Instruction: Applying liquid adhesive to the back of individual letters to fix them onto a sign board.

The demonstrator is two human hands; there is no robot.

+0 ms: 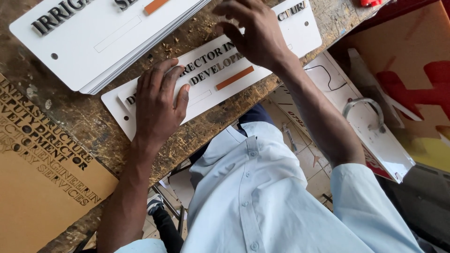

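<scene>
The left hand [159, 100] lies flat, palm down and fingers spread open, pressing on the left end of a white sign plate [211, 70] with raised dark letters and an orange bar. This plate rests on a worn wooden table [89, 119]. At about nine o'clock from this hand is a brown sheet [42, 173] with cut-out letters, and at eleven o'clock a stack of white plates [108, 35]. The right hand [255, 30], at about one o'clock from the left one, has its fingers bent loosely and touches the upper right part of the same plate, gripping nothing. At four o'clock, lower than the table, a white board with a metal handle [363, 117] leans.
</scene>
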